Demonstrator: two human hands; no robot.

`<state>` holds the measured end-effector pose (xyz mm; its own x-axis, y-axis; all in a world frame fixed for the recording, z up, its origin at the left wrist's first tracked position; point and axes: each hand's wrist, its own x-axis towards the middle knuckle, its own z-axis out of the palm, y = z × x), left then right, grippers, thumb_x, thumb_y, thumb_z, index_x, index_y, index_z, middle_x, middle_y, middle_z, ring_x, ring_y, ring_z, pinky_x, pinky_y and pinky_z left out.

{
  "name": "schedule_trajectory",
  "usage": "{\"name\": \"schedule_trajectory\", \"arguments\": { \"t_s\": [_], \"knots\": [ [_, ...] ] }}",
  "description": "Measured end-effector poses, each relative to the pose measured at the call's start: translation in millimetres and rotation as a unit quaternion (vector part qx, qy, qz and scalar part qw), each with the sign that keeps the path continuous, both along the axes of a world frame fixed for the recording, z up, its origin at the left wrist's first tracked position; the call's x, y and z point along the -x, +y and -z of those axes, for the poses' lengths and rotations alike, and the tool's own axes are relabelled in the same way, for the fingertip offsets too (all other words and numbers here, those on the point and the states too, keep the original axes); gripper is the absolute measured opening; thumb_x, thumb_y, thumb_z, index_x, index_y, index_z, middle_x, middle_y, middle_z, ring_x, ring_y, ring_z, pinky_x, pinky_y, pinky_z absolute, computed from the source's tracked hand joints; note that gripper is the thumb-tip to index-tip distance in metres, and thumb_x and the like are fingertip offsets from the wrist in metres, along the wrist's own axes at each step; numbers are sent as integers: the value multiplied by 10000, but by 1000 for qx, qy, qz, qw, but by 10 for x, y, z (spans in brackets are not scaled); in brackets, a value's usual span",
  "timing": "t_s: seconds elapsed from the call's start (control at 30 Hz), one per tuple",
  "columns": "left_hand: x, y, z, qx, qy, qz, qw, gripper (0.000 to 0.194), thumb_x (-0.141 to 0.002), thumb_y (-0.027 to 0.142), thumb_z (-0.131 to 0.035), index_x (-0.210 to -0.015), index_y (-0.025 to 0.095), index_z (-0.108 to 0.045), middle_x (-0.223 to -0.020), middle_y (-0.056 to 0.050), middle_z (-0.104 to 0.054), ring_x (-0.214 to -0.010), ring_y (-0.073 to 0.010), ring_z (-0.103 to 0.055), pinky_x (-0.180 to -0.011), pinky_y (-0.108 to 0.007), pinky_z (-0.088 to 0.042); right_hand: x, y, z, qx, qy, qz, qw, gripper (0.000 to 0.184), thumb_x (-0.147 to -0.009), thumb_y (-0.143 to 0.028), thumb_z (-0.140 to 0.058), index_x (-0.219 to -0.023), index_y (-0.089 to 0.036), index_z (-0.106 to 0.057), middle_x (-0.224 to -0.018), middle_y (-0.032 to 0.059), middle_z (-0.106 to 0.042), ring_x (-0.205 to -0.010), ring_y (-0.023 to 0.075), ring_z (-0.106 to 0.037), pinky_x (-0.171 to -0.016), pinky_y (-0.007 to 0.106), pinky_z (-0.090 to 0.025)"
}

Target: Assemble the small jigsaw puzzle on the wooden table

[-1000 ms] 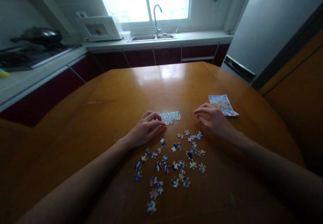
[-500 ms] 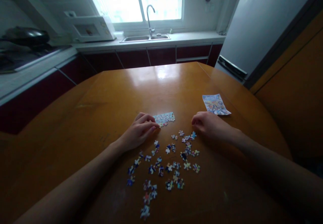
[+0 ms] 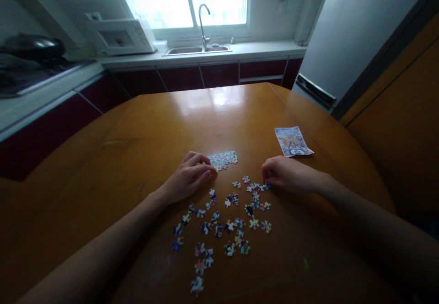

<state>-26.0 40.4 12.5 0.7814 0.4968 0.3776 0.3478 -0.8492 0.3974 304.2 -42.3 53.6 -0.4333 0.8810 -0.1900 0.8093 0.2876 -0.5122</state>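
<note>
A partly joined jigsaw puzzle lies flat on the table, its lower edge uneven. My left hand rests at its left end, fingers curled and the tips on its lower left corner. Toward me and to the right, my right hand is closed, with its fingertips down on a blue-and-white puzzle piece at the edge of the loose pieces. Part of that piece is covered by the fingers. Several loose puzzle pieces are scattered between my forearms, mostly blue, white and multicoloured.
A creased picture sheet lies beyond my right hand on the wooden table. Behind the table are a sink with a tall faucet, a white microwave, a pan on the stove and a fridge.
My right hand has come down slightly toward me, from above the blue-and-white piece onto it. My left hand and the joined puzzle stay where they were.
</note>
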Motion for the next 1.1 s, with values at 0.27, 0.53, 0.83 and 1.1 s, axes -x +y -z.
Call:
{"name": "schedule_trajectory", "arguments": {
  "t_s": [0.27,0.53,0.83,1.1],
  "knots": [
    [-6,6,0,-2,-1,-2,1000,203,-1009,250,-524,-1046,244,-724,-1042,-64,-596,-1026,-212,-501,-903,-370,-443,183,-5,140,-86,72,-35,993,94,-896,-210,-648,-874,-196,-739,-936,70,-643,-852,159,-574,-753,278,-451],
    [2,12,15,-2,1,-5,1000,203,-1007,256,-527,-1048,245,-725,-1047,-65,-598,-1034,-217,-497,-905,-382,-446,312,-27,241,-105,82,-16,991,89,-879,-173,-655,-837,-192,-731,-908,67,-638,-878,171,-569,-785,291,-462],
    [-4,4,6,-4,1,-3,1000,207,-1008,264,-522,-1036,248,-727,-1043,-65,-598,-1027,-216,-495,-902,-384,-446,235,1,174,-122,109,10,986,99,-867,-139,-674,-840,-200,-746,-900,62,-646,-857,170,-583,-763,298,-468],
    [4,11,15,2,4,-3,1000,210,-1012,269,-518,-1046,248,-725,-1054,-66,-598,-1036,-215,-490,-911,-386,-448,164,-55,32,-94,95,-61,989,120,-888,-133,-654,-887,-201,-753,-924,61,-658,-849,155,-580,-760,281,-450]
  ]
}}
